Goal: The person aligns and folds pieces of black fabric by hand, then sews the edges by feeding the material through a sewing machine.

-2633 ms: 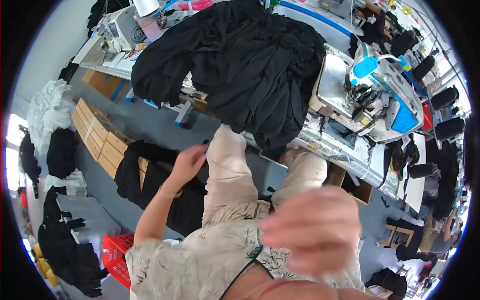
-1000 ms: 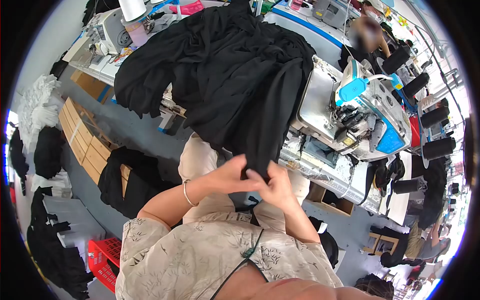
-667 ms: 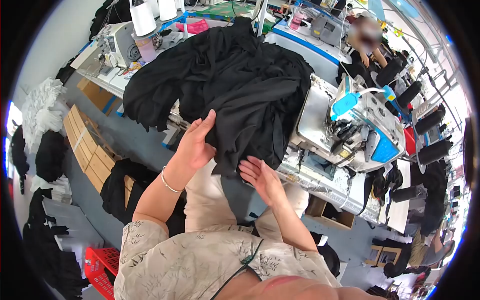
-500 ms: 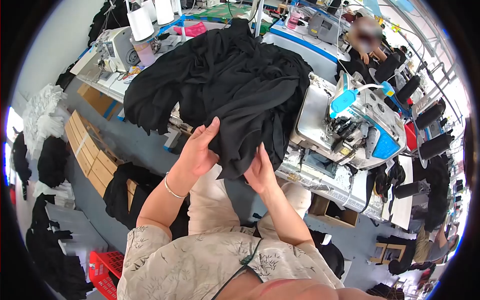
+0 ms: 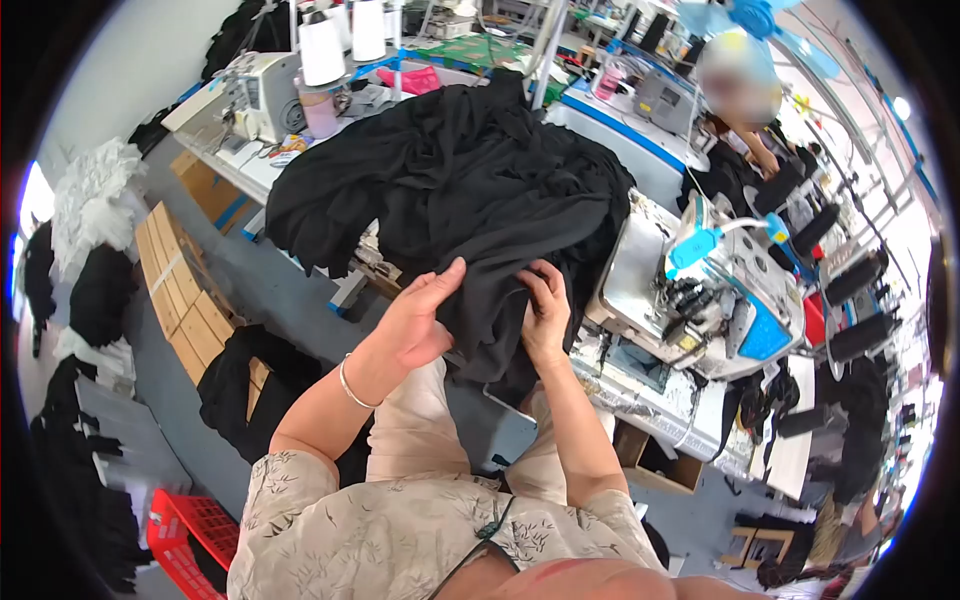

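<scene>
A large heap of soft black fabric (image 5: 440,170) covers the table in front of me, and its near end hangs over the edge toward my lap. My left hand (image 5: 420,318) is at the left side of that hanging end, thumb up along the cloth and the other fingers partly hidden by it. On the opposite side, my right hand (image 5: 545,312) has its fingers bent and pinched on a fold. Right of the heap stands a sewing machine (image 5: 715,285) with a blue-and-white lamp (image 5: 693,250) above its bed.
Another sewing machine (image 5: 262,100) and white thread cones (image 5: 322,50) stand at the back left. A slatted wooden bench (image 5: 185,290) is on the left, with a red basket (image 5: 175,530) below. Black thread cones (image 5: 860,275) line the right. A co-worker's arm (image 5: 762,152) shows at the back right.
My right hand has moved up along the cloth and its fingers have bent onto a fold. My left hand stays on the left edge. The whole view has shifted slightly.
</scene>
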`<state>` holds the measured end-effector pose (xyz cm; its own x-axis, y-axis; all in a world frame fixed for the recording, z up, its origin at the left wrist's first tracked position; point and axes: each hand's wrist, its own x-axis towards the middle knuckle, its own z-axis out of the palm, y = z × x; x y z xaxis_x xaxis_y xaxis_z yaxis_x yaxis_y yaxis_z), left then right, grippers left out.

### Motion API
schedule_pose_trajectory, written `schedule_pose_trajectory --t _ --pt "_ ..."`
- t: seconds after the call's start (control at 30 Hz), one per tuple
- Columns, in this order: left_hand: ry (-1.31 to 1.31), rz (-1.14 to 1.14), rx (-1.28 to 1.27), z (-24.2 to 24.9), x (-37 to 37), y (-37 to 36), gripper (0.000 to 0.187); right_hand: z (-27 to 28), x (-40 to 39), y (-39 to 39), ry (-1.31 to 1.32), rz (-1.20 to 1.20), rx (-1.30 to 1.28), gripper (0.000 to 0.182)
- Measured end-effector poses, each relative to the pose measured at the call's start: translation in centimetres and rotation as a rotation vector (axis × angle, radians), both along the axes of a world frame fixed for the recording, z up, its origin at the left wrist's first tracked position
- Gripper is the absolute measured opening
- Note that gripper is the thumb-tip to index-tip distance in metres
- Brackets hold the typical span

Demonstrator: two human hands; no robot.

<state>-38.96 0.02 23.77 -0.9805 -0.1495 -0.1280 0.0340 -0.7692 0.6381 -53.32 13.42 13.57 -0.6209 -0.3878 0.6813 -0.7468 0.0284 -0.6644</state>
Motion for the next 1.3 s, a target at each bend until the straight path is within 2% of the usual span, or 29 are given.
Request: schedule_pose_trajectory --t 0.03,0.1,0.17,0.2,0.23,0.3,0.33,0.4,0.57,0.63,0.67,0.7,0.77,0.8,0.9,1.03,1.1,1.17,1.27,1.3 --pt "-0.013 0.013 0.019 -0.3 0.1 -0.1 0.034 0.8 -0.2 0.2 0.114 -0.009 0.023 0.040" --pt "-0.023 0.014 0.037 -1.0 0.5 -0.8 0.034 1.4 -0.4 1.4 0.079 -0.011 -0.096 0.037" --pt "-0.021 -0.027 0.031 -1.7 1.7 -1.6 0.034 4.6 1.1 4.9 0.110 -0.083 -0.040 0.025" --pt "-0.064 -0.009 0.003 -1.5 2.2 -1.6 0.033 5.7 1.1 7.1 0.240 -0.047 0.056 0.025" --pt "-0.157 -0.041 -0.102 -2.1 2.5 -1.8 0.032 6.4 0.9 9.0 0.369 -0.016 0.149 0.025" --pt "-0.350 -0.114 -0.305 -4.5 2.3 -2.8 0.031 7.4 0.5 11.4 0.434 0.058 0.473 0.029" --pt "-0.295 -0.349 -0.530 -6.3 1.9 -5.0 0.023 7.7 1.1 12.2 0.440 0.076 0.553 0.030" --pt "-0.169 -0.184 -0.732 -7.5 1.0 -8.2 0.019 8.8 1.7 13.1 0.469 0.108 0.708 0.030" --pt "-0.059 0.281 -1.278 -7.5 -4.6 -17.4 0.012 12.1 4.3 11.9 0.496 0.230 0.516 0.034" --pt "0.024 0.357 -1.430 -7.9 -7.5 -18.1 0.015 13.2 5.4 10.3 0.537 0.305 0.457 0.038" --pt "0.070 0.393 -1.502 -8.4 -8.8 -17.9 0.018 14.0 5.7 9.2 0.543 0.328 0.529 0.041" --pt "0.249 0.407 -1.709 -9.2 -9.8 -17.6 0.026 13.2 5.0 8.3 0.503 0.327 0.608 0.040" --pt "0.137 0.264 -2.020 -10.0 -10.1 -15.9 0.028 11.2 3.1 6.5 0.514 0.235 0.674 0.037" --pt "0.124 0.336 -2.083 -10.3 -10.7 -15.6 0.022 10.7 2.9 6.7 0.495 0.218 0.711 0.036" --pt "0.147 0.359 -1.961 -10.7 -10.9 -16.3 0.018 10.4 1.9 7.4 0.493 0.177 0.788 0.033" --pt "0.293 0.484 -1.926 -7.8 -8.9 -16.8 0.015 10.5 1.8 8.7 0.522 0.119 0.792 0.036" --pt "0.357 0.541 -1.818 -5.8 -7.2 -17.1 0.015 10.3 1.7 9.1 0.528 0.154 0.792 0.036" --pt "0.330 0.463 -1.663 -3.6 -4.8 -16.6 0.018 9.9 1.6 9.3 0.538 0.225 0.780 0.035" --pt "0.271 0.252 -1.726 -3.7 -2.4 -16.4 0.019 9.7 1.5 9.3 0.566 0.217 0.802 0.031" --pt "0.252 0.253 -1.754 -4.1 -2.2 -16.5 0.020 9.6 1.6 9.4 0.565 0.209 0.819 0.030"
